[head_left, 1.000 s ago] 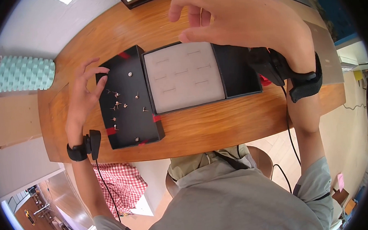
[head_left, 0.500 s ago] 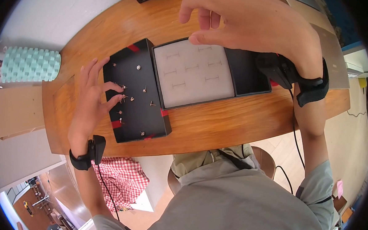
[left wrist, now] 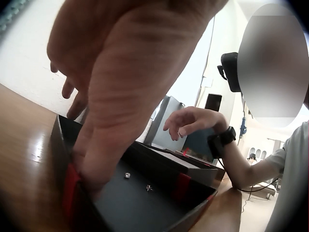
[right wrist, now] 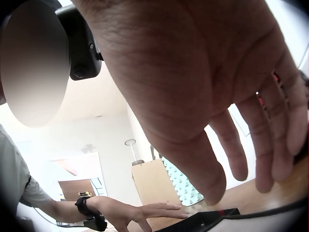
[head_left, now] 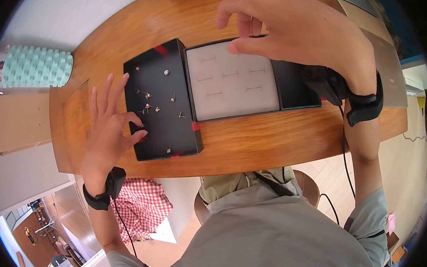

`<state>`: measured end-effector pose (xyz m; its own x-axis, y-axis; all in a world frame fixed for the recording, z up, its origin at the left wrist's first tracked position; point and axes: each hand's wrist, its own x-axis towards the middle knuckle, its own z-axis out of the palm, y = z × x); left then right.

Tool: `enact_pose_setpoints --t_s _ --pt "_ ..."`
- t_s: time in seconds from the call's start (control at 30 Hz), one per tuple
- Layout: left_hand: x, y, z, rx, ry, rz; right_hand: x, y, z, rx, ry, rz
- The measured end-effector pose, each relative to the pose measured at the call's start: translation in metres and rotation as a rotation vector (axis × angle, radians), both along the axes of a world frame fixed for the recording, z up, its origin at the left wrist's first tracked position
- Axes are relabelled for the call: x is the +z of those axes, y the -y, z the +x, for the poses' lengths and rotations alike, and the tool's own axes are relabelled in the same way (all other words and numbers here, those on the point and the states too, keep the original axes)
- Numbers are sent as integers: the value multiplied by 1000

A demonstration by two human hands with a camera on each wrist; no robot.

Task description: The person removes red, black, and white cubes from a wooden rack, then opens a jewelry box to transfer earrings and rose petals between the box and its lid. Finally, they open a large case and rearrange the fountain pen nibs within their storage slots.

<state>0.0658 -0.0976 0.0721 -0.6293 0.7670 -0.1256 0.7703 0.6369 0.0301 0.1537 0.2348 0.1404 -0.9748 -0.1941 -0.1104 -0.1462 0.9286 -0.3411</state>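
My left hand reaches over the left edge of a black tray. Its thumb and index tips are down inside, a small gap between them, right at small stud earrings partly hidden there. The other fingers stretch out past the rim. Several more stud earrings lie scattered in the tray, among them a round one and one near the front. Above the far right part of a pale grey slotted pad, my right hand hovers with loosely bent fingers and nothing in them.
The pad sits in a black box whose dark right section is partly covered by my right hand and wrist camera. A mint-green textured object and a cardboard box stand left of the wooden table.
My left hand has come from the tray's far left corner toward its near end, thumb and index lowering to the studs. The right hand keeps hovering by the pad. The head view has shifted slightly.
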Motion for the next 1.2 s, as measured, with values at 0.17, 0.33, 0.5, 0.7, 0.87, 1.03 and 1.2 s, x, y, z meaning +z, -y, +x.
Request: enact_pose_setpoints --t_s 0.17,0.33,0.5,0.7,0.87,1.03,1.2 --pt "-2 -3 4 -11 -20 -33 -2 -3 4 11 -17 -26" --pt "-11 0 -3 -28 -49 -9 1 -2 7 7 -37 -4" --pt "-19 -6 -15 -74 -173 39 -3 -3 5 25 -61 9" --pt "-27 -25 -27 -137 -256 158 2 -1 3 28 -17 11" --pt "-31 -26 -34 -156 -210 144 2 -2 6 18 -45 60" --pt "-36 -24 -38 -125 -186 177 2 -6 5 62 -52 26" --pt "-35 -28 -39 -88 -157 261 0 3 6 9 -64 80"
